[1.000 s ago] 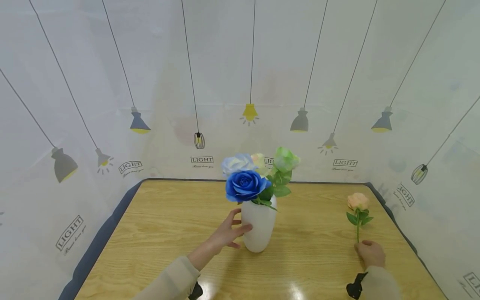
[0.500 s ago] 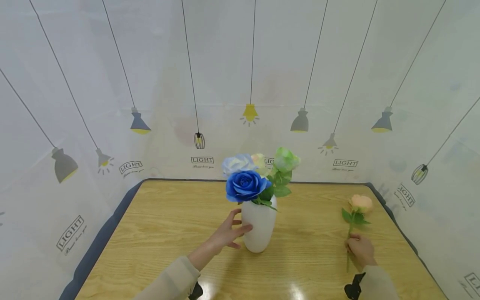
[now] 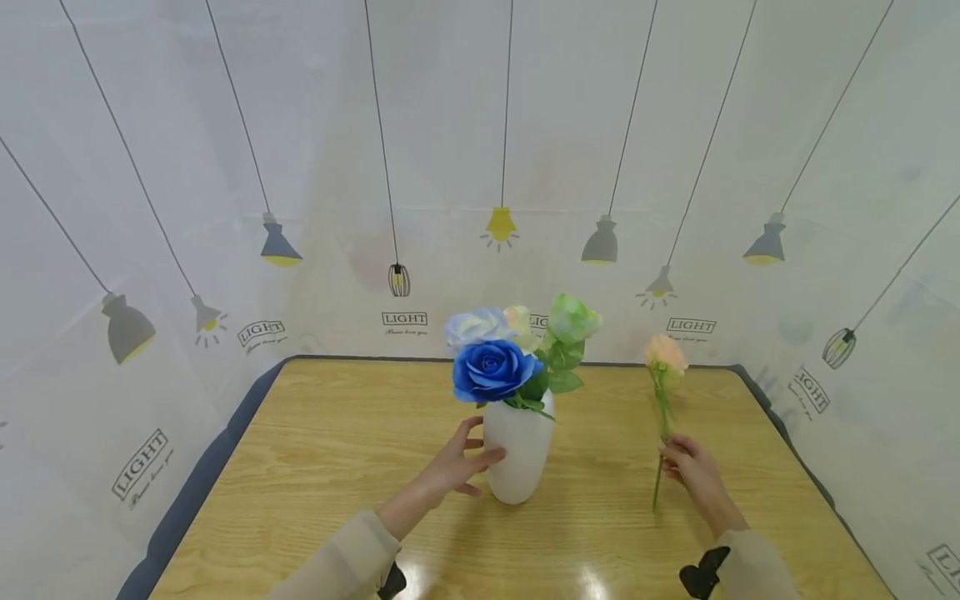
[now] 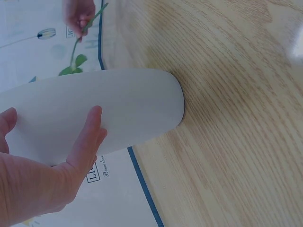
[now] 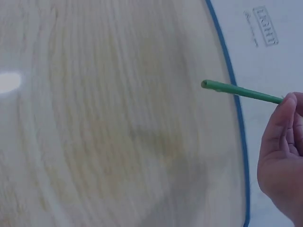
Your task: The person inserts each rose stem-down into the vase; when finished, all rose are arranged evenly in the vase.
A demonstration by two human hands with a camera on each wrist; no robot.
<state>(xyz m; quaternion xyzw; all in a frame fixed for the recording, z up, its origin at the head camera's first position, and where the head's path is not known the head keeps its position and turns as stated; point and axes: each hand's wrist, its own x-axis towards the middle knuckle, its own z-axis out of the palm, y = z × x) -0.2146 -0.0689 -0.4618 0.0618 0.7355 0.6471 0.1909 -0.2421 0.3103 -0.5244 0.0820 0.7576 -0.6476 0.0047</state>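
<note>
A white vase (image 3: 519, 450) stands upright on the wooden table. My left hand (image 3: 447, 467) holds its left side, thumb across the front and other fingers partly hidden behind it; the left wrist view shows this hand (image 4: 52, 175) against the vase wall (image 4: 137, 104). In the vase are a deep blue rose (image 3: 491, 371), a light blue rose (image 3: 476, 329), a cream flower (image 3: 519, 325) and a green rose (image 3: 572, 318). To the right, my right hand (image 3: 693, 471) pinches a peach rose (image 3: 666, 354) by its stem, bloom up, the bare stem end (image 5: 227, 88) pointing down above the table.
The wooden table (image 3: 337, 433) has a dark blue edge (image 3: 240, 425). A white wall covering (image 3: 450, 125) printed with hanging lamps surrounds the back and sides. Black straps (image 3: 703, 573) show at both wrists.
My right hand has lifted the peach rose from the table's right side and carried it left, turning it upright. My left hand and the vase stay in place.
</note>
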